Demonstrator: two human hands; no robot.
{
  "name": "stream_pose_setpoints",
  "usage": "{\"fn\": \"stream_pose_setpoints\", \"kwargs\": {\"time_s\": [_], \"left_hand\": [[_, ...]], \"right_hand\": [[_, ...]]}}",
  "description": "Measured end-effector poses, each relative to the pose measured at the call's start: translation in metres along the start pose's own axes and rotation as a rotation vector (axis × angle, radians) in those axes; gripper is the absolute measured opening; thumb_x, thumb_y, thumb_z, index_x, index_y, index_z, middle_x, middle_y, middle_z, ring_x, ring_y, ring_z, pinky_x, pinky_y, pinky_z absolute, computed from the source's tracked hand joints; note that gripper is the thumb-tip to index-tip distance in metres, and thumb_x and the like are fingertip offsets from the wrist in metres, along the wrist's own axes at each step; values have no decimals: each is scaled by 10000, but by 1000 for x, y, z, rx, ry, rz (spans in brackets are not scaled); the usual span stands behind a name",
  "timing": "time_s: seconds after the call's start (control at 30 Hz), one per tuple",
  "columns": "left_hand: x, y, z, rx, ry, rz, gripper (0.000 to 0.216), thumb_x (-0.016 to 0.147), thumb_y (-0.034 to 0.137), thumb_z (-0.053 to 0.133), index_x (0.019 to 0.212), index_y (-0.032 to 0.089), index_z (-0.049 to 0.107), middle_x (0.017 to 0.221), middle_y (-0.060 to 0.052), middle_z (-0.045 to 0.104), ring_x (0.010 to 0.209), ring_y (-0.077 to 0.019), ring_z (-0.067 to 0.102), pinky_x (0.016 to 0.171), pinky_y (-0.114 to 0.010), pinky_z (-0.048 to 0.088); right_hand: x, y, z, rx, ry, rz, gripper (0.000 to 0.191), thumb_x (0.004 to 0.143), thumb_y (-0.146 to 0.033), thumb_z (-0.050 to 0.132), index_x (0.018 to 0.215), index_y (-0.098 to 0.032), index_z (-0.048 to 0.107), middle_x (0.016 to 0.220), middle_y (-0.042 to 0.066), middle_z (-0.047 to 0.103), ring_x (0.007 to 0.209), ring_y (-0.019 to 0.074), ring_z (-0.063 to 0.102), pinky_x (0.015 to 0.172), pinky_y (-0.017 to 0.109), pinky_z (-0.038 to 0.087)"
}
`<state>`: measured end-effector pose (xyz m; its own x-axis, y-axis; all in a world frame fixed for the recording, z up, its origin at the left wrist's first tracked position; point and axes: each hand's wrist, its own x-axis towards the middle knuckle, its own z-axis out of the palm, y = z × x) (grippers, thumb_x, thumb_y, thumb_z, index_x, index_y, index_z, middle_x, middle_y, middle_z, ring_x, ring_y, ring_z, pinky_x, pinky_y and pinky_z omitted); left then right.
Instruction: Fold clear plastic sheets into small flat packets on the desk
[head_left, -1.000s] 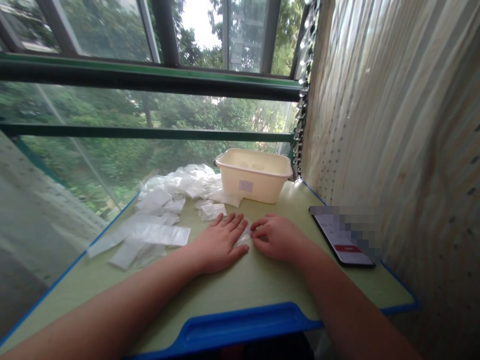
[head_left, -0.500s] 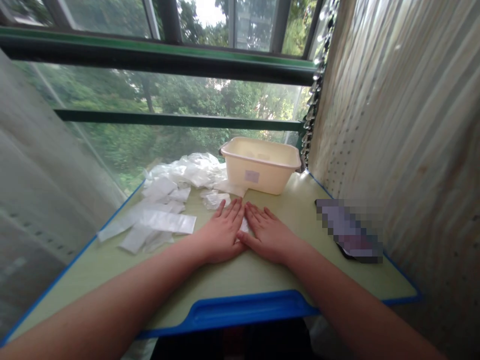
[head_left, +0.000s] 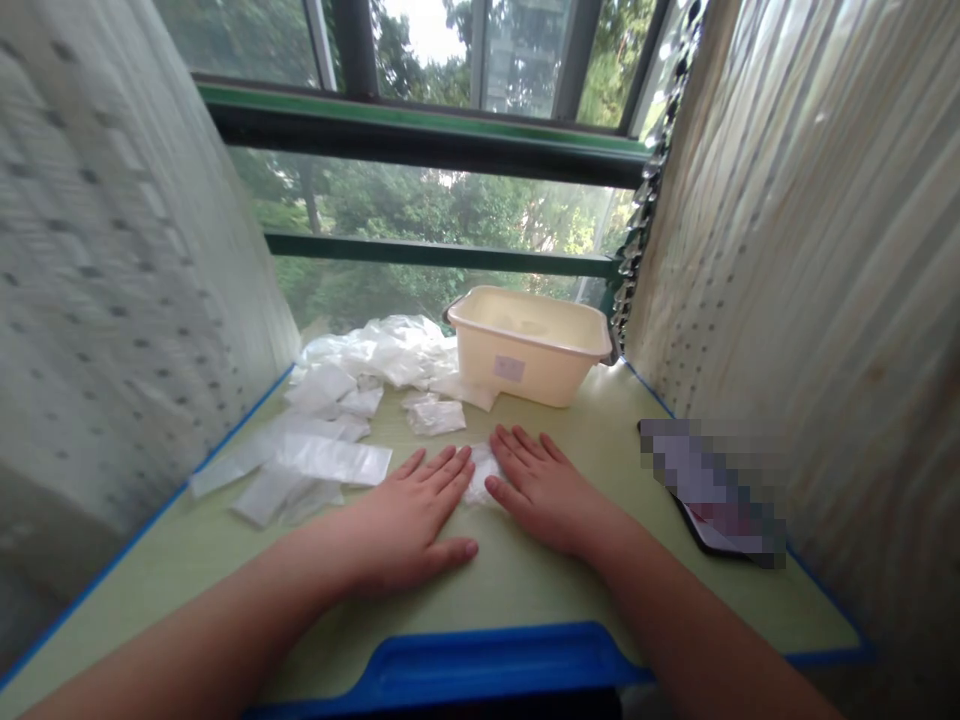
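Observation:
A small, crinkled piece of clear plastic (head_left: 480, 474) lies on the table between my two hands, partly covered by fingers. My left hand (head_left: 416, 510) is flat with its fingertips at the plastic's left edge and its thumb stretched to the right. Fingers spread, my right hand (head_left: 544, 485) rests at the plastic's right side. Just beyond them lies a crumpled clear plastic packet (head_left: 435, 414). Flattened, folded plastic strips (head_left: 330, 456) overlap one another to the left of my left hand.
A cream plastic basin (head_left: 525, 360) with a pale label stands at the back. Left of it is a heap of crumpled white plastic bags (head_left: 382, 345). A phone with a blurred-out screen (head_left: 712, 500) lies at the right. The green table (head_left: 420, 635) has a blue edge; curtains flank it.
My hands have moved apart, the left one toward me and to the left, uncovering more of the small plastic piece. The camera view has shifted slightly.

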<state>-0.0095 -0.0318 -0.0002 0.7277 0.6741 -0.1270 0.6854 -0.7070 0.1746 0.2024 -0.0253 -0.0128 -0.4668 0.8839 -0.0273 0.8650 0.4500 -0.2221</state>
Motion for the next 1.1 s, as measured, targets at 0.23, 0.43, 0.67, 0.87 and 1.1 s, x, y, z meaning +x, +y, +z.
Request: {"fn": "stream_pose_setpoints", "kwargs": {"time_s": [0.23, 0.43, 0.67, 0.87, 1.1], "left_hand": [[9, -2, -11, -29, 170, 0, 527, 883, 453, 286, 1346, 204, 316, 1391, -76, 344, 1232, -229, 362, 999, -349, 277], [10, 2, -13, 13, 364, -96, 369, 850, 423, 384, 1050, 165, 555, 1021, -101, 588, 914, -232, 554, 774, -339, 426], [14, 31, -7, 106, 378, 42, 474, 697, 601, 516, 921, 189, 585, 827, -61, 549, 791, -226, 507, 697, -343, 411], [18, 28, 1, 195, 374, -15, 177, 841, 295, 434, 823, 187, 573, 812, -44, 535, 778, -182, 499, 677, -292, 394], [17, 16, 3, 281, 349, -30, 187, 850, 189, 401, 735, 175, 548, 768, -29, 529, 701, -147, 500, 592, -245, 369]], "right_hand": [[0, 0, 0, 7, 73, -3, 602, 886, -502, 189, 1379, -162, 248, 1427, 65, 261, 1315, 230, 192, 1054, 423, 140], [5, -1, -9, 39, 254, 40, 438, 867, -397, 351, 1236, -192, 472, 1178, 80, 562, 1091, 215, 461, 939, 363, 308], [2, -2, -8, 30, 296, 11, 345, 791, -370, 486, 1069, -195, 592, 1027, 76, 597, 991, 215, 478, 882, 330, 333], [1, 1, -9, 61, 283, 45, 334, 781, -415, 488, 986, -189, 622, 944, 80, 601, 924, 210, 498, 834, 316, 356], [0, 3, -8, 111, 224, 40, 392, 749, -468, 517, 993, -175, 608, 931, 85, 603, 887, 209, 509, 801, 308, 370]]}}
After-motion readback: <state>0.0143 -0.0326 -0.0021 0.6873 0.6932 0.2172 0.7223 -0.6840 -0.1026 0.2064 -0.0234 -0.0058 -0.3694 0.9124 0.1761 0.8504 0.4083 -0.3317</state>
